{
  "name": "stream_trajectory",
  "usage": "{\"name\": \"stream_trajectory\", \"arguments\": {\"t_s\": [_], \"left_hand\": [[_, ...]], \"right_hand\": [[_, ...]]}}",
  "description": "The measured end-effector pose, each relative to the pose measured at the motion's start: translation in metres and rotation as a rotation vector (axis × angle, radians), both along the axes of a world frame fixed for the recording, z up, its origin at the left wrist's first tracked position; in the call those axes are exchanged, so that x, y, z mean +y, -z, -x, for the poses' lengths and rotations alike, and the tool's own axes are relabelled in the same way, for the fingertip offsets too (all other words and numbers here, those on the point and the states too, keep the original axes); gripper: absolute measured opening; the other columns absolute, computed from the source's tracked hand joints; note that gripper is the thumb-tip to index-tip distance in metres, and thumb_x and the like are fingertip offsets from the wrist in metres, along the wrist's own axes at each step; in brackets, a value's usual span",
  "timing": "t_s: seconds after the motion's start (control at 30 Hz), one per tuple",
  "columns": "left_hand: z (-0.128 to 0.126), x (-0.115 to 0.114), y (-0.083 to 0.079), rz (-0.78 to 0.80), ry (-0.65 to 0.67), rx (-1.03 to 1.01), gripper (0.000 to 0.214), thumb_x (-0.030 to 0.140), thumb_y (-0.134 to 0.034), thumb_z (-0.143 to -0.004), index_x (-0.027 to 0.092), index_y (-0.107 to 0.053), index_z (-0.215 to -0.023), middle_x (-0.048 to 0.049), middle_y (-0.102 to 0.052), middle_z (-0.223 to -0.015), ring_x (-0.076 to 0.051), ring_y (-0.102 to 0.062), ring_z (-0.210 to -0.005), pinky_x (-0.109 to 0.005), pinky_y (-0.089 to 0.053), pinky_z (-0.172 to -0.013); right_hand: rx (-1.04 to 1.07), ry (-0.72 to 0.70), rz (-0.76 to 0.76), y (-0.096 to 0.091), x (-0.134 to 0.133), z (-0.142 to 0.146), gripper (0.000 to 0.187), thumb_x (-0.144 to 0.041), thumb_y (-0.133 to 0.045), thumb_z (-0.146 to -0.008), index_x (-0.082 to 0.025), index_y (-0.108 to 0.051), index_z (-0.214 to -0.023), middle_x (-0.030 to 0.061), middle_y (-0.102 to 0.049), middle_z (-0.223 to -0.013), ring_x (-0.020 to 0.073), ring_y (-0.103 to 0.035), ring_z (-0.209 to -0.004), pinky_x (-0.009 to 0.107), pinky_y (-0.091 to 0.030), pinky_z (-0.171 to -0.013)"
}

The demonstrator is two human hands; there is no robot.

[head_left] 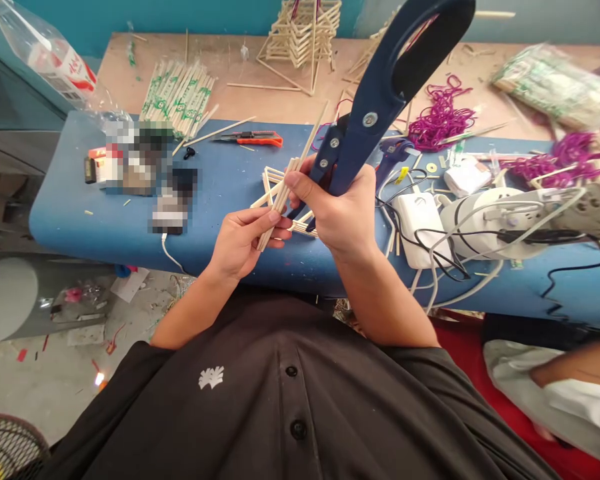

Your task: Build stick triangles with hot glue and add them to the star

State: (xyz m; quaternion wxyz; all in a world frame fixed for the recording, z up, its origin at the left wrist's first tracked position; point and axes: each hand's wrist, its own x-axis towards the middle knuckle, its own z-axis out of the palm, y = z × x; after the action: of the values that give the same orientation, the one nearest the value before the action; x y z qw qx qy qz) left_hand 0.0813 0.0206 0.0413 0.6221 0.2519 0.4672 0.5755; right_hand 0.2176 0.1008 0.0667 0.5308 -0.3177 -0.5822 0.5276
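"Looking at the centre of the frame, where are the sticks (280, 193), and what are the fingers doing?"

"They slant between the hands. The left hand (243, 243) pinches their lower ends, thumb against fingers, gap narrow. The right hand (347, 207) lays its thumb on their upper part and is wrapped around a navy hand tool (375, 113); its other fingers are mostly hidden."

"Any room around them?"

"The table's front edge runs below both hands, and the forearms cross it. Left of the left hand, the blue cover (220, 180) shows as far as two pixelated items. To the right it's tighter: a white adapter (423, 227) and cables sit near the right forearm. The tool's handle reaches the top edge of the frame."

"Counts?"

"One small stick frame (269, 179), partly covered by the hands. Several sticks held; overlap hides the exact number. One orange knife (260, 138) above centre, one batch of wrapped chopsticks (175, 93) at upper left, two tangles of purple cord (445, 113) on the right, one plastic packet (555, 83) at upper right. One stick stack (305, 33) stands at the top, with part of another behind the tool."
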Motion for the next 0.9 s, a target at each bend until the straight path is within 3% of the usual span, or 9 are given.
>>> {"name": "stream_trajectory", "arguments": {"t_s": [0.13,0.23,0.4,0.53,0.67,0.8,0.9], "left_hand": [[0.003,0.002,0.007,-0.101,-0.034,0.056,0.047,0.060,-0.105,-0.066,0.022,-0.089,-0.088,-0.0044,-0.084,-0.083,-0.017,-0.079,-0.068,-0.028,-0.067,-0.068],[0.015,0.000,0.015,-0.232,-0.088,0.277,0.040,0.060,-0.099,-0.077,0.025,-0.091,-0.093,-0.0039,-0.085,-0.085,-0.017,-0.077,-0.072,-0.029,-0.065,-0.073],[0.042,-0.004,0.031,-0.356,-0.113,0.633,0.039,0.061,-0.092,-0.084,0.023,-0.092,-0.091,-0.0028,-0.081,-0.076,-0.015,-0.069,-0.067,-0.027,-0.058,-0.067],[0.053,-0.003,0.047,-0.391,-0.088,0.692,0.047,0.067,-0.090,-0.083,0.021,-0.088,-0.075,-0.0022,-0.077,-0.068,-0.016,-0.068,-0.063,-0.027,-0.056,-0.063],[0.057,0.000,0.057,-0.410,-0.057,0.722,0.043,0.065,-0.088,-0.086,0.022,-0.091,-0.085,-0.0039,-0.082,-0.076,-0.019,-0.073,-0.067,-0.028,-0.059,-0.066],[0.060,0.003,0.057,-0.452,-0.021,0.734,0.036,0.058,-0.088,-0.088,0.022,-0.091,-0.088,-0.0047,-0.084,-0.079,-0.018,-0.076,-0.068,-0.026,-0.059,-0.065],[0.059,0.003,0.051,-0.483,0.008,0.739,0.035,0.055,-0.089,-0.090,0.021,-0.091,-0.086,-0.0041,-0.083,-0.076,-0.018,-0.076,-0.067,-0.025,-0.060,-0.065]], "right_hand": [[-0.069,0.022,-0.058,-0.001,-0.001,-0.002,0.024,-0.039,-0.088,-0.085,-0.024,-0.070,-0.081,-0.0030,-0.067,-0.071,0.0129,-0.063,-0.061,0.033,-0.058,-0.061],[-0.140,-0.009,-0.079,-0.002,-0.005,0.002,0.019,-0.035,-0.084,-0.087,-0.023,-0.070,-0.082,-0.0018,-0.069,-0.076,0.0142,-0.065,-0.066,0.034,-0.059,-0.064],[-0.286,-0.114,-0.186,0.002,-0.009,0.013,0.018,-0.034,-0.078,-0.090,-0.021,-0.070,-0.080,-0.0003,-0.072,-0.079,0.0152,-0.065,-0.071,0.033,-0.055,-0.068],[-0.385,-0.190,-0.256,0.008,-0.009,0.017,0.011,-0.030,-0.075,-0.089,-0.021,-0.074,-0.082,-0.0003,-0.073,-0.079,0.0162,-0.065,-0.072,0.033,-0.049,-0.071],[-0.448,-0.181,-0.230,0.010,-0.007,0.016,0.011,-0.031,-0.075,-0.087,-0.021,-0.075,-0.083,0.0002,-0.074,-0.079,0.0173,-0.066,-0.073,0.033,-0.048,-0.073],[-0.441,-0.179,-0.294,0.009,-0.005,0.015,0.011,-0.027,-0.074,-0.085,-0.020,-0.074,-0.077,0.0017,-0.077,-0.088,0.0184,-0.070,-0.082,0.033,-0.051,-0.079],[-0.433,-0.190,-0.241,0.004,-0.005,0.014,0.011,-0.026,-0.073,-0.085,-0.019,-0.073,-0.076,0.0013,-0.076,-0.084,0.0175,-0.069,-0.079,0.033,-0.052,-0.076]]}}
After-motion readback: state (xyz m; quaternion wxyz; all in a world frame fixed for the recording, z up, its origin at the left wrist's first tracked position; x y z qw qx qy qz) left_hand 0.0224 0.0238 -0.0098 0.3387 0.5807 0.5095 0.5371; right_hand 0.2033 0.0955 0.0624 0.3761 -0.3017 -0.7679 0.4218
